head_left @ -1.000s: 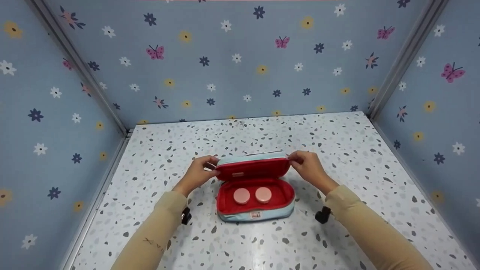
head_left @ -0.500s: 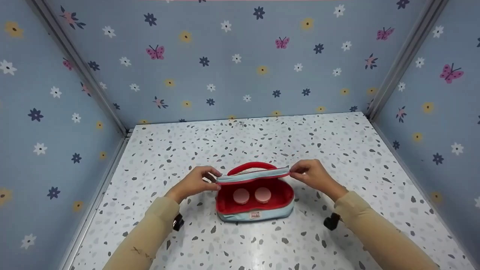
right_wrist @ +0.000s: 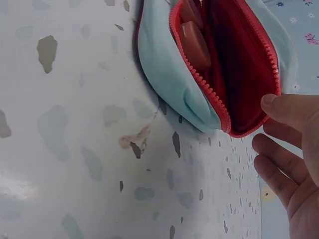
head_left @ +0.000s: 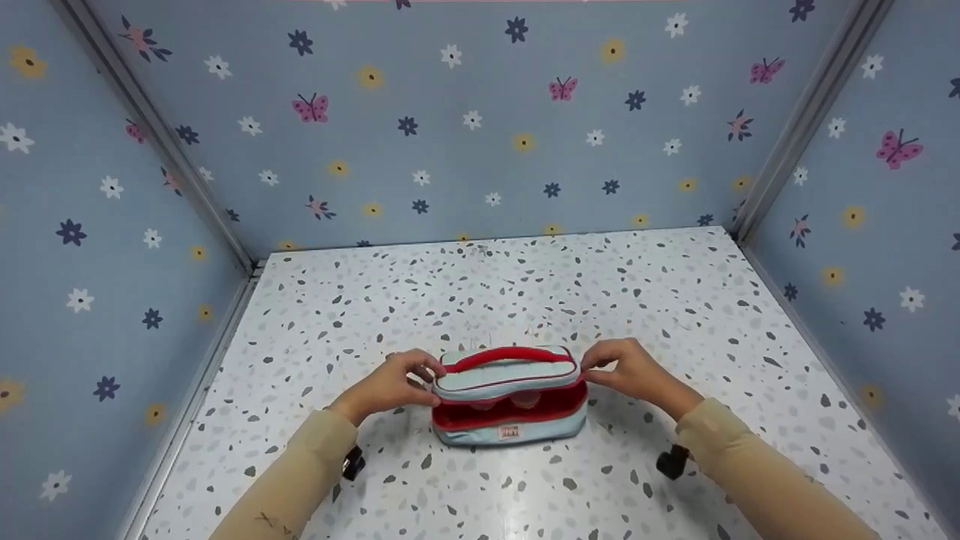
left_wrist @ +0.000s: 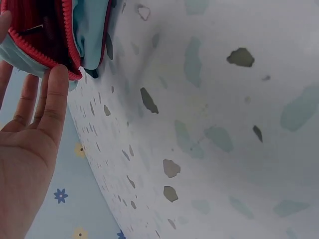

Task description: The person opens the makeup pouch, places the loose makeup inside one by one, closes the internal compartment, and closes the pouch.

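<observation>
A light blue zip pouch (head_left: 540,429) with a red lining and a red handle (head_left: 517,353) lies on the table, its lid (head_left: 506,377) tilted partway down over the base. Inside, two round pink pieces (right_wrist: 195,46) show in part beneath the lid; what they are I cannot tell. At the lid's left end, my left hand (head_left: 390,384) pinches the edge between thumb and fingers. My right hand (head_left: 630,373) grips the right end likewise, with the thumb on the red zipper edge (right_wrist: 274,74) in the right wrist view.
The speckled white table (head_left: 495,292) extends around the pouch on all sides. Blue flowered panels (head_left: 480,150) stand at the back, left and right. A small black device (head_left: 671,461) hangs at the right wrist, another black device (head_left: 353,463) at the left.
Both hands have brought the lid forward and down from nearly upright, so it now covers most of the pink pieces. The handle on top has come into view.
</observation>
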The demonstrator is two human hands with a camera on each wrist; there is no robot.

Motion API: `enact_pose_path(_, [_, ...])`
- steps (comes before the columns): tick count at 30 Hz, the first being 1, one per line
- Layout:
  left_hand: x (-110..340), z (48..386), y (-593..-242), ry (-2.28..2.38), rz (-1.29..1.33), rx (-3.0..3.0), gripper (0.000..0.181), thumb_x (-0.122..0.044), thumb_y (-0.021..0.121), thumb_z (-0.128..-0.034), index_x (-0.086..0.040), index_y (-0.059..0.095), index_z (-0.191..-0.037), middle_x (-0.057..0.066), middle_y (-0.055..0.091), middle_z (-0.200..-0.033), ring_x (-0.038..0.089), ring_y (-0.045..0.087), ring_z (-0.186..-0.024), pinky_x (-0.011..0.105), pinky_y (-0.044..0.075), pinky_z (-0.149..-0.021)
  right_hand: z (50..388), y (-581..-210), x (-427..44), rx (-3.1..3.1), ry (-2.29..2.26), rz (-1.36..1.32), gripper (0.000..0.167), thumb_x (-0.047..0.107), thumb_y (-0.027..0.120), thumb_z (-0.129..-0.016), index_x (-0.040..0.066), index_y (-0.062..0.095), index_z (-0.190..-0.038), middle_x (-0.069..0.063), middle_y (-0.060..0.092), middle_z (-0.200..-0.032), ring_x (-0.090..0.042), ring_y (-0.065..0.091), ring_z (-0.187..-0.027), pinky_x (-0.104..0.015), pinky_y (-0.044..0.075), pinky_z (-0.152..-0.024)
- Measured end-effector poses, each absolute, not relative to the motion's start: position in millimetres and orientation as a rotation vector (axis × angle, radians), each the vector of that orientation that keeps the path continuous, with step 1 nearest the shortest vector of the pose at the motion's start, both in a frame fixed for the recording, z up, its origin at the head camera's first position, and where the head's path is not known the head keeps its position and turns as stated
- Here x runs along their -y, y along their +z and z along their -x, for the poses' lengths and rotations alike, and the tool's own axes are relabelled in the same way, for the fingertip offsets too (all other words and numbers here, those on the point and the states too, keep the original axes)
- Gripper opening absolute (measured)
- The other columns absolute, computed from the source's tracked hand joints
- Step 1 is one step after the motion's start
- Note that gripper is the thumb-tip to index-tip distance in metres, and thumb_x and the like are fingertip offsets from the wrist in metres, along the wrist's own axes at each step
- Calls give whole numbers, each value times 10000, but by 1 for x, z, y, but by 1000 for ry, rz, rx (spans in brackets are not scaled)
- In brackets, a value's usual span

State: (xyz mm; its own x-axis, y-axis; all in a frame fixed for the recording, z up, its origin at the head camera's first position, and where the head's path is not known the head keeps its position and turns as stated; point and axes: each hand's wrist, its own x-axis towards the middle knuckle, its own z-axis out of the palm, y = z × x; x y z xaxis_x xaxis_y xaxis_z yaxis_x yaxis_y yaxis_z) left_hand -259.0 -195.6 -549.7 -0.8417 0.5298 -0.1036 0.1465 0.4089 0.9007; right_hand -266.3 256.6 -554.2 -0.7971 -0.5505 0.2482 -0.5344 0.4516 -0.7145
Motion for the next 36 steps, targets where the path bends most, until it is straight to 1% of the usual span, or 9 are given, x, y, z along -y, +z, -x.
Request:
enact_pose_path(5, [195, 256, -557, 1415, -579, -2299, 389, -106, 896, -876, -49, 729, -1223, 156, 669, -1356, 323, 667, -1174, 515, 588, -1029, 263, -561, -259, -2643, -1296, 1043, 97, 16, 837, -929, 99, 830, -978, -109, 821, -1003, -217, 763, -923, -385, 623, -827])
enact_pose_path(7, [194, 256, -559, 1405, -580, -2313, 393, -135, 895, -882, -53, 727, -1229, 159, 676, -1352, 344, 665, -1179, 523, 579, -1027, 262, -564, -260, -2644, -1284, 1060, 86, 23, 835, -934, 94, 834, -982, -105, 824, -1003, -244, 760, -932, -360, 608, -824])
enact_pose_path(12, [186, 258, -560, 1405, -511, -2375, 377, -229, 877, -918, -79, 743, -1236, 156, 715, -1231, 307, 657, -1094, 396, 551, -834, 258, -567, -261, -2647, -1185, 1003, 79, 48, 830, -947, 113, 836, -992, -66, 817, -1016, -272, 746, -959, -377, 605, -861])
enact_pose_path(15, [176, 260, -560, 1430, -470, -2447, 370, -257, 874, -930, -86, 749, -1234, 130, 725, -1180, 257, 641, -1040, 355, 520, -785, 256, -567, -259, -2655, -1123, 972, 79, 53, 828, -947, 121, 820, -986, -47, 810, -1002, -251, 746, -942, -412, 613, -878])
enact_pose_path(19, [161, 262, -558, 1451, -510, -2507, 417, -254, 883, -929, -64, 732, -1268, 115, 721, -1239, 259, 640, -1075, 408, 535, -908, 255, -565, -257, -2657, -1079, 971, 92, 60, 825, -929, 134, 815, -983, -17, 807, -1008, -210, 741, -953, -380, 605, -896])
enact_pose_path(22, [151, 264, -556, 1438, -551, -2501, 489, -257, 895, -920, -51, 709, -1323, 123, 710, -1275, 281, 641, -1132, 475, 533, -1006, 256, -562, -257, -2664, -1066, 975, 98, 74, 818, -923, 126, 822, -1007, -20, 805, -1023, -234, 741, -965, -362, 597, -896])
enact_pose_path(26, [140, 264, -553, 1362, -594, -2510, 587, -258, 918, -894, -52, 679, -1389, 118, 697, -1312, 295, 637, -1201, 519, 515, -1093, 262, -558, -258, -2699, -1060, 930, 125, 113, 804, -953, 66, 814, -1068, -73, 803, -1041, -276, 735, -958, -415, 605, -889])
enact_pose_path(32, [126, 261, -548, 1239, -667, -2504, 651, -257, 934, -868, -71, 657, -1428, 101, 687, -1360, 293, 633, -1219, 514, 519, -1098, 281, -553, -256, -2715, -1066, 767, 237, 89, 751, -996, -37, 770, -1197, -189, 789, -1142, -320, 732, -1028, -551, 600, -943])
enact_pose_path(36, [119, 260, -545, 1167, -700, -2486, 657, -252, 928, -864, -85, 648, -1435, 96, 680, -1376, 291, 638, -1233, 513, 515, -1114, 295, -550, -251, -2689, -1093, 668, 263, 58, 726, -1005, -50, 752, -1244, -227, 775, -1194, -325, 728, -1063, -546, 592, -968])
